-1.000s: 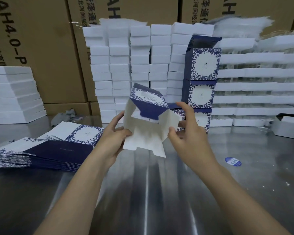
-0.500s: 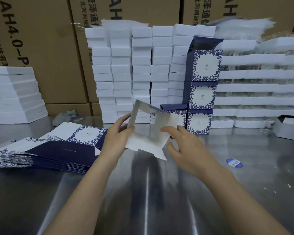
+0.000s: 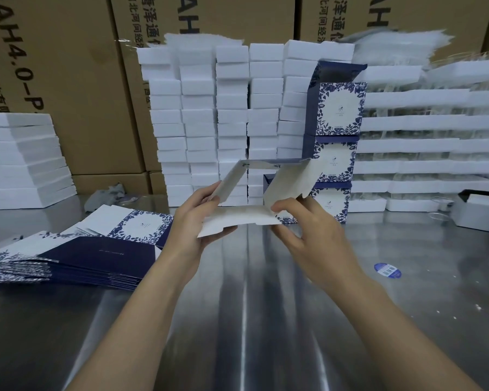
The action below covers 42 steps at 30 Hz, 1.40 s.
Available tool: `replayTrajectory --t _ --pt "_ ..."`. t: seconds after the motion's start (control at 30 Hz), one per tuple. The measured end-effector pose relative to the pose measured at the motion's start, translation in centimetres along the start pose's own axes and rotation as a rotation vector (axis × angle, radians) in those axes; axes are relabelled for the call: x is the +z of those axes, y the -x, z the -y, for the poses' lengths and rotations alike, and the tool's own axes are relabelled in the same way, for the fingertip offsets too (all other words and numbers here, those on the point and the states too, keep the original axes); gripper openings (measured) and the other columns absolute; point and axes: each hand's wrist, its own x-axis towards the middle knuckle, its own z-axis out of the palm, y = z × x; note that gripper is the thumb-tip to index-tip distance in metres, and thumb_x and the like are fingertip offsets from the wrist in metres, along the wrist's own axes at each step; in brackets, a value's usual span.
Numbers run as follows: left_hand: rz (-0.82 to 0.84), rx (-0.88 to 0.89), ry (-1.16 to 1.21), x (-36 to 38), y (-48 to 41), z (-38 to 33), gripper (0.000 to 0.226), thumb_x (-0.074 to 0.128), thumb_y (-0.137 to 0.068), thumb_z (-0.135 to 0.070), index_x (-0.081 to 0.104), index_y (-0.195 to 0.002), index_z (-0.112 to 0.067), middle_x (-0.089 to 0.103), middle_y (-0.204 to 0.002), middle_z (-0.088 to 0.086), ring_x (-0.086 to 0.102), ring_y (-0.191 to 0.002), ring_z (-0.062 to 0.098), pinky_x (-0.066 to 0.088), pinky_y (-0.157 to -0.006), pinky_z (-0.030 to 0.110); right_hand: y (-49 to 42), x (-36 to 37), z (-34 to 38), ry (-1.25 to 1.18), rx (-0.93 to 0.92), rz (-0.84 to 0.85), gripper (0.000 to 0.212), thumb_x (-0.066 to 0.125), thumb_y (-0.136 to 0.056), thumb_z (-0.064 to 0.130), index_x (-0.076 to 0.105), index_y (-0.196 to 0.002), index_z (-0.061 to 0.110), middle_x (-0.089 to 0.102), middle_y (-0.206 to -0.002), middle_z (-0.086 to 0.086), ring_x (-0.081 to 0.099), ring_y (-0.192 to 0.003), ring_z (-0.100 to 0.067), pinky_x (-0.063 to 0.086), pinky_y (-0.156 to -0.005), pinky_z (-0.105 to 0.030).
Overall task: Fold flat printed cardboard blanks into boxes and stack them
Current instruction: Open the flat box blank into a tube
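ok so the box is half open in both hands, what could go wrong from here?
1. The half-open box is pinched only near its lower corners by the left hand and right hand. Its sleeve looks skewed, so it may crease off the scores.
2. The stack of finished boxes stands close behind, three high with the top flap open. A forward push might topple it.

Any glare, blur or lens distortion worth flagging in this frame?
Head view: streaky glare runs down the steel table; wide-angle distortion tilts the brown cartons near the left edge; the plastic bags top right look smeared; the half-opened box is fairly sharp.
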Motion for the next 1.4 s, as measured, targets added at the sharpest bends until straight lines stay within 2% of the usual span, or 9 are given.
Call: replayTrajectory --t 0.2,0.3,0.4,0.6,0.83,0.93,1.1,1.27,1.4 --pt "0.099 -0.056 0.220 0.6 0.7 -0.1 0.042 0.068 -0.101 -0.036 0.060 -0.137 -0.016 0.051 -0.153 0.020 0.062 -0.132 0.041 0.059 -0.100 0.049 0.0 0.1 0.1 -0.037 -0.096 -0.011 0.041 0.054 -0.091 0.071 0.065 -0.099 0.033 0.056 -0.128 0.016 0.064 -0.101 -0.012 0.052 -0.077 -0.036" --pt "0.088 -0.149 0.253 0.8 0.9 -0.3 0.060 0.066 -0.100 -0.049 0.056 -0.149 -0.016 0.056 -0.152 0.020 0.070 -0.121 0.042 0.061 -0.097 0.049 0.0 0.3 -0.1 -0.097 -0.110 0.010 0.055 0.045 -0.094 0.079 0.067 -0.093 0.029 0.054 -0.136 0.019 0.058 -0.123 0.004 0.051 -0.090 -0.032" --pt "0.040 -0.179 0.251 1.4 1.2 -0.3 0.058 0.062 -0.100 -0.056 0.063 -0.138 -0.013 0.067 -0.141 0.013 0.073 -0.111 0.047 0.062 -0.089 0.055 0.1 0.4 0.0 -0.126 -0.083 -0.041 0.058 0.038 -0.101 0.072 0.071 -0.093 0.025 0.052 -0.131 0.022 0.055 -0.117 0.013 0.048 -0.091 -0.029" --pt "0.077 -0.134 0.225 1.8 1.4 0.0 0.083 0.060 -0.082 -0.085 0.065 -0.138 -0.024 0.066 -0.142 0.011 0.073 -0.113 0.048 0.063 -0.084 0.061 0.0 0.1 0.6 -0.064 -0.001 -0.121 0.052 0.039 -0.102 0.061 0.074 -0.104 0.022 0.062 -0.130 0.011 0.063 -0.103 -0.009 0.052 -0.084 -0.040" --pt "0.011 -0.077 0.062 2.7 1.5 0.8 0.081 0.083 -0.077 -0.069 0.056 -0.141 -0.029 0.068 -0.136 0.006 0.077 -0.109 0.036 0.064 -0.079 0.059 0.0 -0.1 0.8 0.028 -0.008 -0.190 0.035 0.047 -0.104 0.051 0.059 -0.096 0.019 0.059 -0.095 0.009 0.057 -0.079 -0.021 0.050 -0.067 -0.044" --pt "-0.044 -0.061 0.058 3.0 1.5 1.4 0.072 0.081 -0.087 -0.057 0.052 -0.143 -0.024 0.070 -0.132 0.008 0.078 -0.106 0.033 0.065 -0.075 0.058 0.0 0.1 0.5 0.048 -0.016 -0.211 0.032 0.051 -0.104 0.052 0.061 -0.124 0.029 0.065 -0.107 0.014 0.062 -0.088 -0.015 0.053 -0.069 -0.040" --pt "-0.114 -0.021 0.084 3.5 1.5 1.8 0.063 0.080 -0.090 -0.050 0.055 -0.139 -0.019 0.069 -0.132 0.010 0.079 -0.104 0.031 0.066 -0.074 0.054 0.1 0.5 0.3 0.059 -0.062 -0.241 0.064 0.060 -0.103 0.049 0.033 -0.161 0.041 0.064 -0.136 0.011 0.066 -0.103 -0.014 0.057 -0.072 -0.037" --pt "-0.217 0.044 0.155 3.6 1.5 2.0 0.026 0.079 -0.096 -0.031 0.056 -0.104 -0.041 0.076 -0.112 -0.007 0.079 -0.101 0.025 0.066 -0.070 0.041 0.3 0.7 0.5 -0.071 -0.159 -0.193 0.091 0.074 -0.097 0.026 0.017 -0.160 0.059 0.063 -0.136 0.020 0.072 -0.100 -0.014 0.062 -0.076 -0.044" --pt "-0.292 0.089 0.177 3.2 1.4 1.9 0.029 0.074 -0.100 -0.020 0.065 -0.127 -0.018 0.077 -0.121 0.006 0.077 -0.108 0.028 0.065 -0.070 0.035 0.5 1.3 1.3 -0.369 -0.104 -0.252 0.093 0.081 -0.091 0.018 0.026 -0.157 0.056 0.052 -0.143 0.027 0.069 -0.113 -0.004 0.058 -0.088 -0.024"
